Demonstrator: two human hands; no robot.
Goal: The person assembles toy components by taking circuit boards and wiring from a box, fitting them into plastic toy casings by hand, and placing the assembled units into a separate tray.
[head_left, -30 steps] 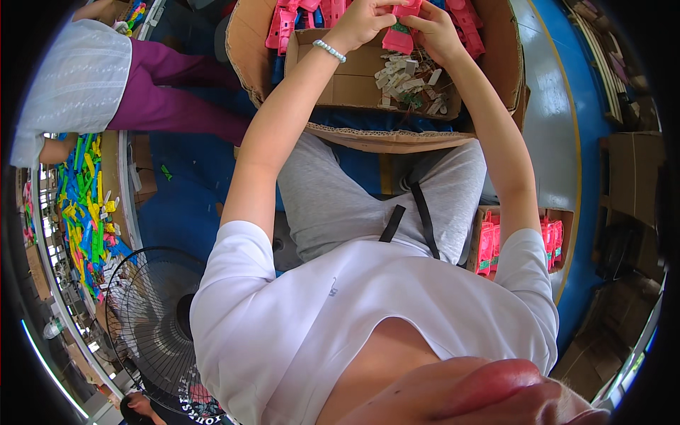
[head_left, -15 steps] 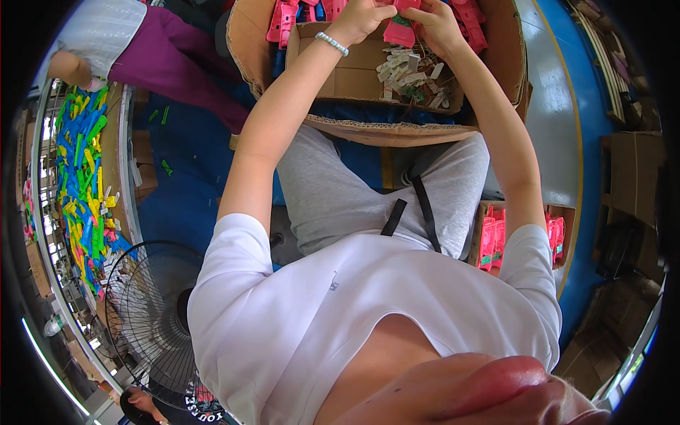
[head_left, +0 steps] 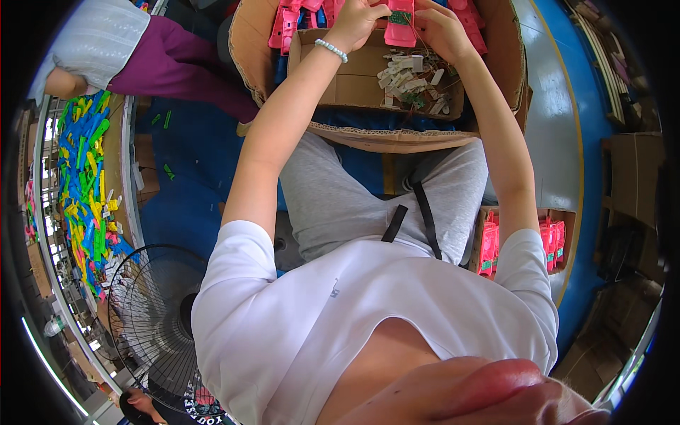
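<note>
The pink plastic part (head_left: 401, 27) sits at the far edge, above the cardboard tray (head_left: 354, 85) of small pieces (head_left: 414, 85). Left hand (head_left: 360, 21) and right hand (head_left: 440, 28) clamp it; keeping both grips steady should help alignment.

There is one view, from a fisheye camera on my head, looking steeply down my own front. My white shirt (head_left: 368, 312) fills the near lower part, very close to the lens. My grey-trousered lap (head_left: 354, 205) lies in the middle, and the open brown cardboard box (head_left: 397, 134) sits far, at the top edge. Straight edges bend toward the rim, and a black standing fan (head_left: 152, 319) curves in at near left
</note>
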